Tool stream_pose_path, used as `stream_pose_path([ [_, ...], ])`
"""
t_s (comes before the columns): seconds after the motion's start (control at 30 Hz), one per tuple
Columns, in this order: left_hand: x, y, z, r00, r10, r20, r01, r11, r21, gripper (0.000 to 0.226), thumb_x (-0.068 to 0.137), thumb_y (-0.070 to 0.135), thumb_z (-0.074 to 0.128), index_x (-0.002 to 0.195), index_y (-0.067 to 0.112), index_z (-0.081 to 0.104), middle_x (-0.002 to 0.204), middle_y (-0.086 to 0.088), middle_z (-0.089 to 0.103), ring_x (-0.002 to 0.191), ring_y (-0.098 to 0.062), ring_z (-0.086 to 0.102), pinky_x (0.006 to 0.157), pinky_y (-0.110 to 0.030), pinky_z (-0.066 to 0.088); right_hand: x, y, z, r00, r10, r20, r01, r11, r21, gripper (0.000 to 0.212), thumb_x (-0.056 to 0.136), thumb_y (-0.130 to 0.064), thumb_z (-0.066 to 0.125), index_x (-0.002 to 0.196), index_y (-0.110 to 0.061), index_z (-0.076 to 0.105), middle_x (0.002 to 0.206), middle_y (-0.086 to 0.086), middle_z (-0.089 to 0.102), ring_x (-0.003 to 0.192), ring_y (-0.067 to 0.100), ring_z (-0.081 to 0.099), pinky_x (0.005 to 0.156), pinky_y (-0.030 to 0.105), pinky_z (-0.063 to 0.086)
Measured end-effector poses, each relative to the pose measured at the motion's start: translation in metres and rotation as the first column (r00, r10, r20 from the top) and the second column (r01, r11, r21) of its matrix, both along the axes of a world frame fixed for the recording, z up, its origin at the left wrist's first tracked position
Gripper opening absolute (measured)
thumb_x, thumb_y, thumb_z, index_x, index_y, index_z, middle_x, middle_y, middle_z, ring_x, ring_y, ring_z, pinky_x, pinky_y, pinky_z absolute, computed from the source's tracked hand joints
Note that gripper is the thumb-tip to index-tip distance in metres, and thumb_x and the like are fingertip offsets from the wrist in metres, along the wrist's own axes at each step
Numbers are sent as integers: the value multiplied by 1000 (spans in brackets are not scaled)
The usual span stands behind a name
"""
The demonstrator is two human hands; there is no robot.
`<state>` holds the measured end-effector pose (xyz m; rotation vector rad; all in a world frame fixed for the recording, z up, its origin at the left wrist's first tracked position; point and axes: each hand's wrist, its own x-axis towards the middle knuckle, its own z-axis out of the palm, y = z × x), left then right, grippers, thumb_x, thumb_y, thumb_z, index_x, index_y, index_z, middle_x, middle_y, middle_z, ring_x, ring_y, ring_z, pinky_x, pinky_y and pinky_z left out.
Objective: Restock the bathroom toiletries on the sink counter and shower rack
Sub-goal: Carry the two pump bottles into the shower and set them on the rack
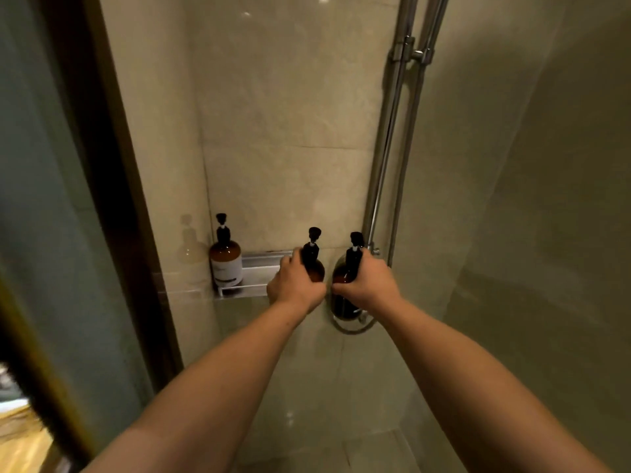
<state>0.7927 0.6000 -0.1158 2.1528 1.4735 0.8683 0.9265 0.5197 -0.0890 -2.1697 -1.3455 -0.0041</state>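
Observation:
A white metal shower rack [259, 264] is fixed low on the beige tiled wall. One amber pump bottle [225, 264] with a white label stands upright at its left end. My left hand [295, 283] grips a second amber pump bottle [314, 264] just over the rack's right end. My right hand [367, 281] holds a third amber pump bottle [343, 288] by its neck, to the right of the rack and in front of the round shower valve [353, 324]. Both held bottles are upright, pump heads up.
Chrome shower pipes [392, 138] run up the wall right of the rack. A dark door frame [112, 186] and a teal glass panel [37, 199] stand at the left. The shower floor [341, 452] lies below my arms.

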Motion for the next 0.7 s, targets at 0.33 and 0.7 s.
stream_pose_path([
  [0.33,7,88,42,971,238,8,-238,969,60,69,71,50,79,125,20,48,132,-4,39,104,-29,59,79,-39,53,24,128,33,969,240,66,-242,970,27,80,56,-59,83,118,-24,47,95,-1,62,83,19,62,67,35,58],
  [0.7,7,134,46,947,313,72,-316,948,37,67,68,45,82,123,19,56,125,-5,55,109,-29,60,90,-46,54,31,196,30,934,350,78,-354,935,39,83,54,-69,78,116,-20,51,98,2,64,86,22,63,71,40,60],
])
